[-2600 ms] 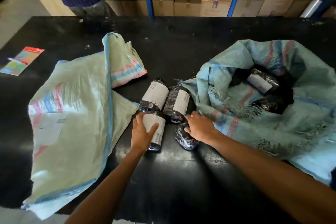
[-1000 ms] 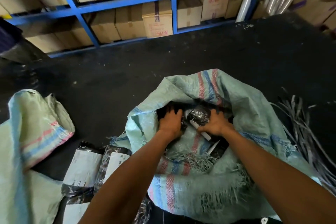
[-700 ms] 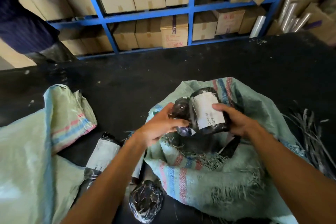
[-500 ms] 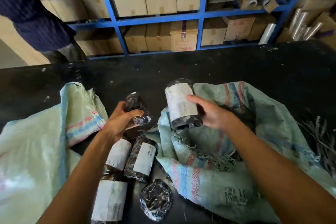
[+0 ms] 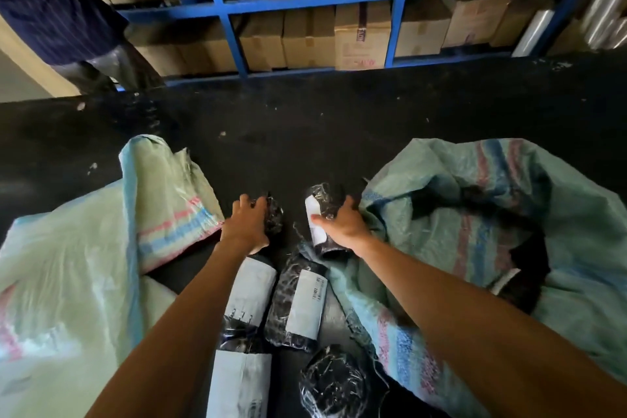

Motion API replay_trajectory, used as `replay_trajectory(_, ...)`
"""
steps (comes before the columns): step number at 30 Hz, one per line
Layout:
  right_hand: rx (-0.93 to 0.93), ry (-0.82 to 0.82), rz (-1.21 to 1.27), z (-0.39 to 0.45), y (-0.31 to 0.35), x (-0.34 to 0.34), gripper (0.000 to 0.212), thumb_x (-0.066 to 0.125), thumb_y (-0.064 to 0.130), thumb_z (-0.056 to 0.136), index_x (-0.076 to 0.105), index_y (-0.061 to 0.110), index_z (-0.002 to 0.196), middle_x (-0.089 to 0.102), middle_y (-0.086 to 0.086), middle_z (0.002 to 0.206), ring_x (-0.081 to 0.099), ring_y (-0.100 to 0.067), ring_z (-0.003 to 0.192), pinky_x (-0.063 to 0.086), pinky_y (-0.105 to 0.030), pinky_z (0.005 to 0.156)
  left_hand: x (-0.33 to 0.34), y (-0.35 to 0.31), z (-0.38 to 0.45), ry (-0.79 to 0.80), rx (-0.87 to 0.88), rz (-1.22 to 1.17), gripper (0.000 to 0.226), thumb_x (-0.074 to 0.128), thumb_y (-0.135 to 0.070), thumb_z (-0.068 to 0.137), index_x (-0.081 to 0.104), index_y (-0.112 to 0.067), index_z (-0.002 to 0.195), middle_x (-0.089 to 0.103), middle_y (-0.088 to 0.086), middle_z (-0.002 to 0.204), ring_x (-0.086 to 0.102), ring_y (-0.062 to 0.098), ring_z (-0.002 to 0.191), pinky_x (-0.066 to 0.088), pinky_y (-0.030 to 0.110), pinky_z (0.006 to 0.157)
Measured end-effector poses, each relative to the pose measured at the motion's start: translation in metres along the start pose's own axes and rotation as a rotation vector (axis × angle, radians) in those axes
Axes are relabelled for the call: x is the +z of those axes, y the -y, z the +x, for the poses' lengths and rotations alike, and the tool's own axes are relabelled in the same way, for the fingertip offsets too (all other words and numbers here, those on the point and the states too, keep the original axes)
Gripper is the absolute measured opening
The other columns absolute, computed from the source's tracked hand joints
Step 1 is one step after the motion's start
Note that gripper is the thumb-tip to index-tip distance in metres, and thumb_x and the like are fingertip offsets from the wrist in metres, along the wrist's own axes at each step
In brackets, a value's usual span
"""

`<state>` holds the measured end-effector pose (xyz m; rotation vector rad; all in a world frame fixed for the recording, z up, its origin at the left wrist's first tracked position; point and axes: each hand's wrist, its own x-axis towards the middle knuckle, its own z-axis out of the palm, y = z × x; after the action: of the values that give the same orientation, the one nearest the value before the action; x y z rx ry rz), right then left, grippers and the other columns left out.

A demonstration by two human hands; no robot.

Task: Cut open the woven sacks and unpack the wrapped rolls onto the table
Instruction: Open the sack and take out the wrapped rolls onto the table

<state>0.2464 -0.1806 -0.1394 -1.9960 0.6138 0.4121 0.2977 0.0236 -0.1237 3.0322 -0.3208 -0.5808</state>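
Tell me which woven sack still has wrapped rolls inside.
The open sack beside the right hand: dark wrapped rolls show in its mouth. The sack beside the left hand lies flat, no rolls visible.

left hand [image 5: 245, 227]: arm extended, fingers curled, gripping | right hand [image 5: 341, 226]: arm extended, fingers curled, gripping

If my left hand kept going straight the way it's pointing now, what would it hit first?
Beyond the small roll that the left hand grips, probably nothing: only bare black table lies ahead, up to its far edge. Depth is hard to judge here.
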Motion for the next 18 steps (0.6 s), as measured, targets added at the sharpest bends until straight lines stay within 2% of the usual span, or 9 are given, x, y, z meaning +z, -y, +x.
replay_trajectory(3, -0.03, 0.114, -0.278, 0.012, -0.02, 0.003, 0.124, 0.049, 0.086, 0.065, 0.002, 0.016, 0.155, 0.036, -0.021, 0.153, 0.039, -0.038, 0.139, 0.037, -0.047, 0.112, 0.017, -0.01, 0.003, 0.084, 0.012, 0.089, 0.086, 0.076, -0.025, 0.074, 0.029, -0.022, 0.146, 0.028, 0.014, 0.142, 0.03, 0.034, 0.136, 0.05, 0.049, 0.097)
replay_trajectory(6, -0.067, 0.289, -0.485, 0.006, -0.013, -0.004, 0.094, 0.029, 0.071, 0.093, -0.015, 0.016, 0.156, 0.018, -0.026, 0.16, 0.026, -0.039, 0.146, 0.027, -0.049, 0.117, 0.015, -0.015, 0.005, 0.22, 0.006, 0.147, 0.084, 0.075, -0.041, 0.074, 0.032, -0.025, 0.145, 0.031, 0.012, 0.145, 0.031, 0.034, 0.138, 0.045, 0.05, 0.1)
replay_trajectory(8, -0.109, 0.386, -0.57, -0.005, 0.001, -0.021, 0.071, 0.022, 0.053, 0.104, 0.002, 0.011, 0.158, 0.021, -0.023, 0.16, 0.028, -0.036, 0.146, 0.026, -0.046, 0.117, -0.002, -0.021, 0.002, 0.272, -0.018, 0.153, 0.071, 0.066, -0.045, 0.075, 0.042, -0.026, 0.14, 0.042, 0.011, 0.145, 0.044, 0.036, 0.133, 0.045, 0.049, 0.104)
replay_trajectory(9, -0.149, 0.394, -0.58, -0.013, 0.01, -0.034, 0.06, 0.025, 0.045, 0.105, 0.026, 0.008, 0.153, 0.035, -0.023, 0.154, 0.038, -0.035, 0.14, 0.032, -0.041, 0.113, -0.012, -0.028, -0.002, 0.214, -0.039, 0.129, 0.06, 0.061, -0.043, 0.08, 0.048, -0.027, 0.136, 0.05, 0.012, 0.141, 0.05, 0.036, 0.128, 0.046, 0.048, 0.103)
replay_trajectory(10, -0.201, 0.376, -0.54, -0.02, 0.015, -0.048, 0.045, 0.031, 0.035, 0.106, 0.051, 0.008, 0.135, 0.052, -0.021, 0.138, 0.051, -0.031, 0.127, 0.04, -0.035, 0.104, -0.024, -0.04, -0.007, 0.107, -0.059, 0.089, 0.047, 0.056, -0.038, 0.085, 0.054, -0.026, 0.131, 0.056, 0.012, 0.136, 0.055, 0.038, 0.123, 0.047, 0.048, 0.101)
replay_trajectory(11, -0.247, 0.356, -0.469, -0.028, 0.017, -0.065, 0.031, 0.039, 0.024, 0.103, 0.065, 0.01, 0.112, 0.064, -0.016, 0.116, 0.061, -0.026, 0.107, 0.046, -0.03, 0.091, -0.035, -0.057, -0.014, -0.029, -0.065, 0.016, 0.037, 0.053, -0.031, 0.089, 0.058, -0.024, 0.125, 0.06, 0.013, 0.129, 0.057, 0.039, 0.118, 0.049, 0.047, 0.097)
replay_trajectory(13, -0.226, 0.335, -0.143, -0.043, 0.013, -0.1, 0.028, 0.044, 0.002, 0.093, 0.072, 0.006, 0.087, 0.07, -0.009, 0.082, 0.066, -0.018, 0.072, 0.053, -0.026, 0.068, -0.053, -0.099, -0.029, -0.305, 0.04, -0.25, 0.028, 0.045, -0.024, 0.088, 0.064, -0.022, 0.108, 0.067, 0.011, 0.111, 0.063, 0.039, 0.103, 0.053, 0.045, 0.086)
replay_trajectory(15, -0.165, 0.209, 0.095, -0.056, -0.003, -0.145, 0.034, 0.038, -0.006, 0.086, 0.065, 0.006, 0.069, 0.063, -0.008, 0.061, 0.058, -0.014, 0.049, 0.044, -0.02, 0.045, -0.058, -0.156, -0.049, -0.428, 0.241, -0.558, 0.029, 0.04, -0.024, 0.081, 0.067, -0.019, 0.092, 0.07, 0.005, 0.09, 0.066, 0.03, 0.083, 0.054, 0.038, 0.073)
replay_trajectory(18, 0.009, 0.02, 0.138, -0.063, -0.058, -0.209, 0.031, 0.038, -0.007, 0.088, 0.058, 0.007, 0.07, 0.057, -0.004, 0.051, 0.05, -0.008, 0.036, 0.037, -0.015, 0.037, -0.03, -0.254, -0.084, -0.229, 0.453, -0.788, 0.024, 0.045, -0.016, 0.08, 0.069, -0.012, 0.086, 0.071, 0.007, 0.079, 0.066, 0.027, 0.072, 0.051, 0.033, 0.067)
